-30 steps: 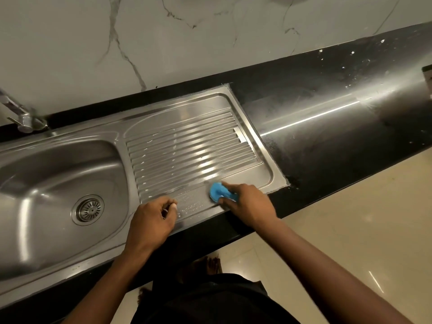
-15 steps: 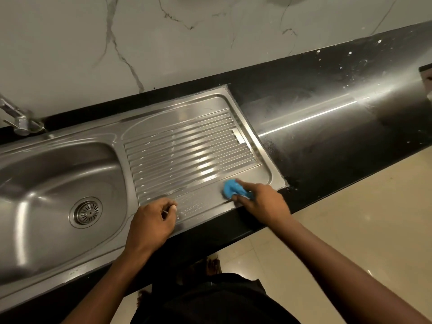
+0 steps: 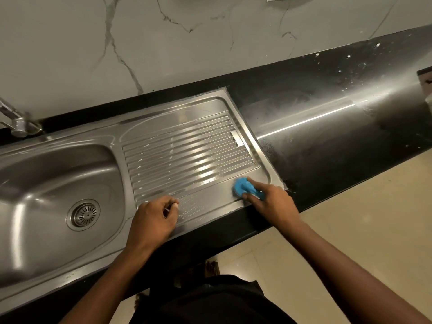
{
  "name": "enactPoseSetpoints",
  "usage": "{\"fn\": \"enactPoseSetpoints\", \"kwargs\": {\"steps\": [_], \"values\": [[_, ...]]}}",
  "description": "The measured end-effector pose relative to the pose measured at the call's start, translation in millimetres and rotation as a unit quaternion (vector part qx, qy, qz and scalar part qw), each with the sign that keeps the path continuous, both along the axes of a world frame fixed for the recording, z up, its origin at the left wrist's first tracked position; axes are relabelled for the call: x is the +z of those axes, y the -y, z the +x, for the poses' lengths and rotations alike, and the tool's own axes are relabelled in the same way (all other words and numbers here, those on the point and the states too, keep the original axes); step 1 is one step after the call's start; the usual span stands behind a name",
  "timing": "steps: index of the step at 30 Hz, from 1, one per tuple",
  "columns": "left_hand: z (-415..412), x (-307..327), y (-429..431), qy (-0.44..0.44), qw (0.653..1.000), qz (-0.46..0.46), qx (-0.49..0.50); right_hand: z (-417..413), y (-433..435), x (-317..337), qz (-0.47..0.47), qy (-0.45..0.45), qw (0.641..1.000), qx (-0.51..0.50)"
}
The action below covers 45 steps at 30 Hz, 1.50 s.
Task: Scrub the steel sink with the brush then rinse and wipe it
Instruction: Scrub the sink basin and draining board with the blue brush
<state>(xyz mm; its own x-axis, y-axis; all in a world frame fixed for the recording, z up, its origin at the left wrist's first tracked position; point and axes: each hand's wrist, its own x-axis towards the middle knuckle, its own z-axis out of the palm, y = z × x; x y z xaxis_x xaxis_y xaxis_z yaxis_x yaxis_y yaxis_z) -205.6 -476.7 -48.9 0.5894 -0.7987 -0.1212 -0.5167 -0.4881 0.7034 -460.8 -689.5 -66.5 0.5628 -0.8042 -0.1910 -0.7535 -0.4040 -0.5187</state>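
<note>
The steel sink (image 3: 187, 146) has a bowl on the left with a round drain (image 3: 83, 214) and a ribbed drainboard on the right. My right hand (image 3: 272, 202) grips a blue brush (image 3: 243, 186) and presses it on the drainboard's flat front strip near the right corner. My left hand (image 3: 153, 218) rests on the sink's front edge with its fingers curled, and something small and white shows at the fingertips. Soapy droplets lie on the steel between my two hands.
A steel tap (image 3: 16, 122) stands at the back left. A black counter (image 3: 339, 127) with white specks runs to the right of the sink. Marble wall (image 3: 187, 43) rises behind. Beige floor tiles (image 3: 362, 218) lie below the counter edge.
My right hand has slid the blue brush to the right along the drainboard's front strip, toward its right corner. My left hand has stayed in place.
</note>
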Motion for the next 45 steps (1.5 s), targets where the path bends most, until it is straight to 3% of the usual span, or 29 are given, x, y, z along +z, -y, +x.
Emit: {"fn": "enactPoseSetpoints", "kwargs": {"steps": [4,9,19,25,31,35,39,45], "values": [[-2.8,0.5,-1.6,0.002,1.000,-0.006,0.004,-19.0,39.5,7.0,-0.009,-0.011,0.997,-0.071],[-2.6,0.2,-2.9,0.002,1.000,-0.007,-0.002,24.4,50.7,9.5,-0.014,0.028,0.995,-0.097],[-1.9,-0.6,-4.7,-0.005,1.000,-0.013,0.009,-29.8,40.0,16.9,0.002,-0.052,0.997,-0.056],[-0.2,2.6,-14.0,0.005,1.000,-0.017,0.016,25.7,39.7,11.6,0.011,0.004,0.998,-0.065],[4.5,5.6,-28.4,0.013,0.999,-0.021,0.036,28.4,-14.8,4.1,0.017,0.006,0.999,0.051],[4.5,7.7,-34.7,0.016,0.999,-0.017,0.044,-6.2,34.9,18.0,-0.015,-0.035,0.999,-0.034],[4.0,8.3,-41.4,0.008,0.999,-0.018,0.040,17.6,22.1,12.8,0.007,0.011,0.997,-0.082],[5.3,6.6,-48.1,0.002,0.999,-0.022,0.033,81.9,-80.1,-8.7,0.033,0.030,0.996,0.075]]}}
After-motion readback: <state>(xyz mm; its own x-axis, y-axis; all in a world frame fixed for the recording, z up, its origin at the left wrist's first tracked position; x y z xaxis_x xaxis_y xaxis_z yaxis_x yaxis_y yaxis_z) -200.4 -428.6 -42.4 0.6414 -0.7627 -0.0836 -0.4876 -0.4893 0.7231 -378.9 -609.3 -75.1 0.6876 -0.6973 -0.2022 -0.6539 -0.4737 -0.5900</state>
